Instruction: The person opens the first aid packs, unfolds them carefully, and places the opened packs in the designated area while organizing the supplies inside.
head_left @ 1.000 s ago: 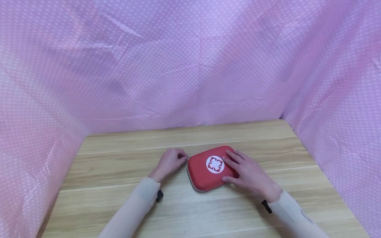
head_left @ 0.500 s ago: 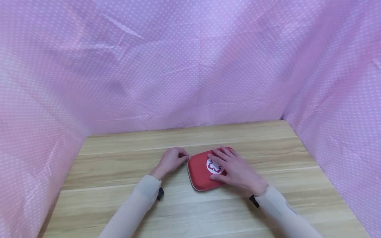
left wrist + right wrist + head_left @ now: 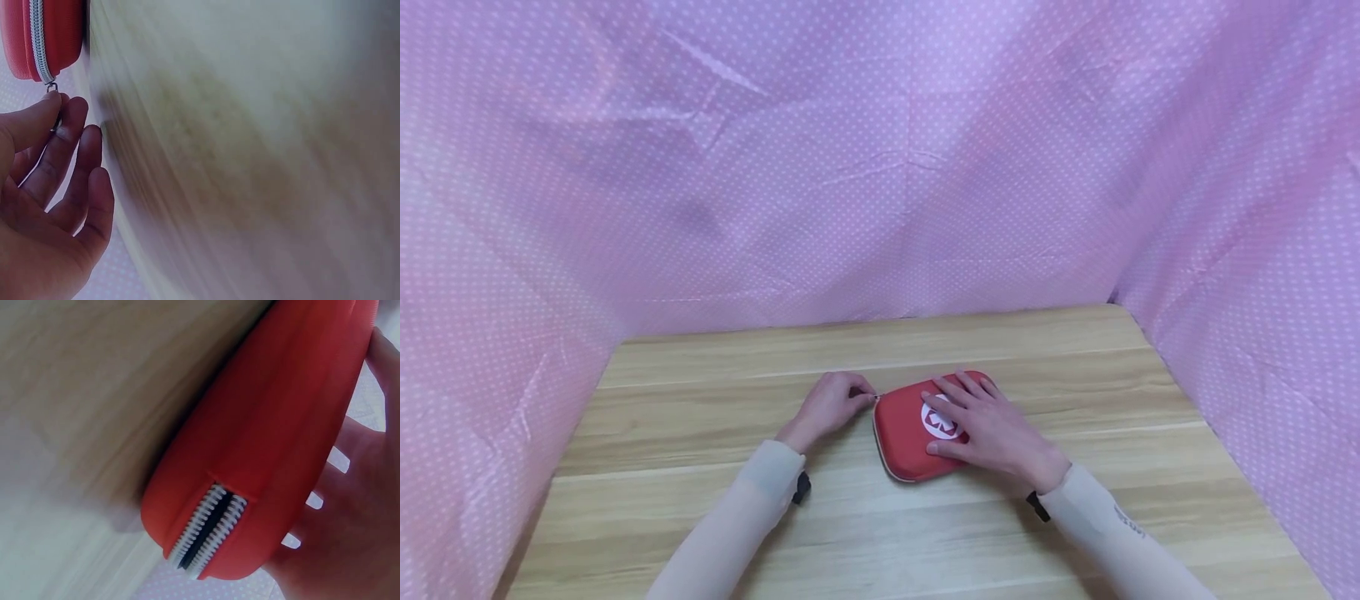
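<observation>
A red hard-shell first-aid case [image 3: 898, 433] with a white round emblem lies on the wooden table, slightly turned. At its far left corner my left hand [image 3: 829, 410] pinches the zipper pull [image 3: 52, 87] between thumb and forefinger; the other fingers are loosely bent. Silver zipper teeth [image 3: 37, 37] run along the case's edge in the left wrist view. My right hand [image 3: 992, 433] rests on the lid with spread fingers, covering part of the emblem. In the right wrist view the zipper [image 3: 209, 528] shows two parted rows of teeth with a dark gap between them.
The wood-grain table [image 3: 700, 442] extends on all sides of the case. Pink curtains [image 3: 880, 208] with white dots stand behind the table and along both sides. Both wrists carry black straps below pale sleeves [image 3: 730, 517].
My right hand has slid left from the case's right edge onto the lid, over part of the emblem. The left hand keeps its pinch at the corner, and the case has barely moved.
</observation>
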`<control>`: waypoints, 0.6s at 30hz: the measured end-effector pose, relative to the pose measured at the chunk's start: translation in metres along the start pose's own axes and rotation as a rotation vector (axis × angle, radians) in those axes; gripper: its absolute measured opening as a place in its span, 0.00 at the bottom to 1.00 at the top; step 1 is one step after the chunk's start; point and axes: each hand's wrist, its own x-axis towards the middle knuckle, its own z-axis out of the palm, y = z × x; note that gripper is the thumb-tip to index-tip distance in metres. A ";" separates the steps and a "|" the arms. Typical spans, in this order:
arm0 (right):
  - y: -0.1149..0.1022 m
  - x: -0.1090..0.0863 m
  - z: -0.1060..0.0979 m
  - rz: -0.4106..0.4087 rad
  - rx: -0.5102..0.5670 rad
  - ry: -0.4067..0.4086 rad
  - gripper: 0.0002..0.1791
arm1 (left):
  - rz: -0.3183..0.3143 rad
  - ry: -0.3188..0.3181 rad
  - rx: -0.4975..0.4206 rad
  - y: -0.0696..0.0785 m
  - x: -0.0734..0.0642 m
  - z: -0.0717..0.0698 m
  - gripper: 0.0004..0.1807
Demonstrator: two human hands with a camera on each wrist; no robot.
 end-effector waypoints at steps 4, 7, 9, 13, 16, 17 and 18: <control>-0.001 0.000 0.000 0.004 0.007 0.000 0.46 | -0.005 -0.005 0.020 -0.001 -0.002 -0.002 0.02; -0.002 0.000 -0.001 0.005 0.018 0.000 0.46 | 0.009 -0.009 0.040 -0.002 -0.004 -0.004 0.02; -0.002 0.000 -0.001 0.005 0.023 0.000 0.46 | 0.017 -0.016 0.054 -0.002 -0.005 -0.005 0.02; -0.001 -0.001 0.000 0.009 0.014 -0.001 0.46 | 0.016 -0.040 0.071 -0.003 -0.007 -0.007 0.02; 0.000 -0.001 0.000 0.010 0.012 -0.004 0.46 | 0.020 -0.054 0.084 -0.002 -0.008 -0.008 0.02; 0.000 -0.001 0.001 0.010 0.013 -0.005 0.46 | 0.025 -0.056 0.090 -0.002 -0.009 -0.008 0.02; 0.000 -0.002 0.001 0.011 0.016 -0.006 0.46 | 0.036 -0.055 0.098 -0.001 -0.009 -0.008 0.02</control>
